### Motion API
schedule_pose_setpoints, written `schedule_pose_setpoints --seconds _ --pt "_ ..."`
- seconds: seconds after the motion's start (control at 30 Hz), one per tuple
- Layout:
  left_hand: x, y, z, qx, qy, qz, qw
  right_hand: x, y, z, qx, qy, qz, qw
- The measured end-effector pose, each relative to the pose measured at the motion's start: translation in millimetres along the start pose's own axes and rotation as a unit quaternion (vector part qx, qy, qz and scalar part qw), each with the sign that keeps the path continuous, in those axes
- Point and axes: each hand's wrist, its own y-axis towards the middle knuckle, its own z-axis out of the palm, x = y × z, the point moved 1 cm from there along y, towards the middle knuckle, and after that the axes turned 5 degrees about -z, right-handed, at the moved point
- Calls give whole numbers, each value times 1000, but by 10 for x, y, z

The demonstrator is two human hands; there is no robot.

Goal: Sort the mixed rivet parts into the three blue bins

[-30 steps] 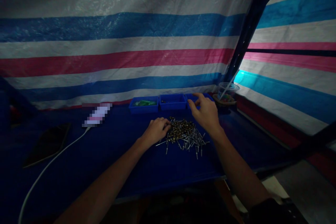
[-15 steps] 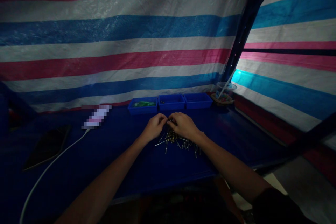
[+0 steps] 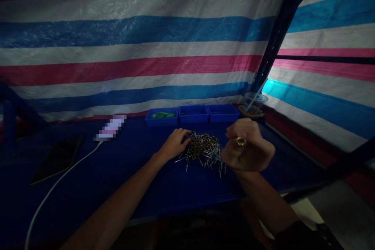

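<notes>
A pile of small metal pins (image 3: pixel 205 146) with brass-coloured heads and thin silvery shanks lies loose on the blue table (image 3: pixel 181 191). My left hand (image 3: pixel 175 142) rests at the pile's left edge. Its thumb and fingers are apart, the fingertips reaching the nearest pins, and nothing shows gripped between them. Raised above the table, right of the pile, my right hand (image 3: pixel 249 146) is closed. From it a round, shiny brass-coloured end of a pin (image 3: pixel 241 141) points up at me; the rest of that piece is hidden in the fist.
Three blue trays stand behind the pile: the left tray (image 3: pixel 161 121) has green material in it. A clear plastic cup (image 3: pixel 255 103) with a straw stands at the back right. To the left lie a lit phone (image 3: pixel 110 128) on a white cable (image 3: pixel 58 181) and a dark tablet-like device (image 3: pixel 57 160).
My hands were together over the pile. My right hand has moved right and up towards me, showing a brass-coloured end. My left hand stays by the pile, its fingers now spread.
</notes>
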Motion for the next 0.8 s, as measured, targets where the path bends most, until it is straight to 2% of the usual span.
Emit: schedule_pose_setpoints --seconds 0.03,0.1,0.17,0.23,0.3,0.37,0.43,0.53,0.63,0.7,0.8 --pt "10 -7 11 9 16 0 1000 -24 4 22 35 -36 18 999" --pt "22 -13 24 22 43 -11 999 -138 -18 107 161 -136 85 974" --pt "30 -12 27 23 62 -27 997 -302 -53 170 294 -234 163 912" --pt "41 -5 31 18 65 -34 997 -458 -71 158 363 -294 225 855" --pt "52 5 38 13 54 -32 998 -566 -69 91 363 -323 276 829" --pt "52 16 39 0 27 -28 999 -616 -74 35 350 -322 307 824" --pt "34 28 20 -28 -18 -33 999 -618 -120 38 365 -282 318 828" --pt "-25 40 -39 -70 -92 -49 992 -551 -261 145 442 -155 297 832" --pt "-79 42 -87 -91 -138 -50 985 -460 -402 261 523 -57 246 814" --pt "-91 38 -94 -97 -157 -45 982 -423 -455 299 549 -30 225 805" --pt "-81 31 -73 -90 -178 -42 979 -414 -483 311 552 -12 221 804"
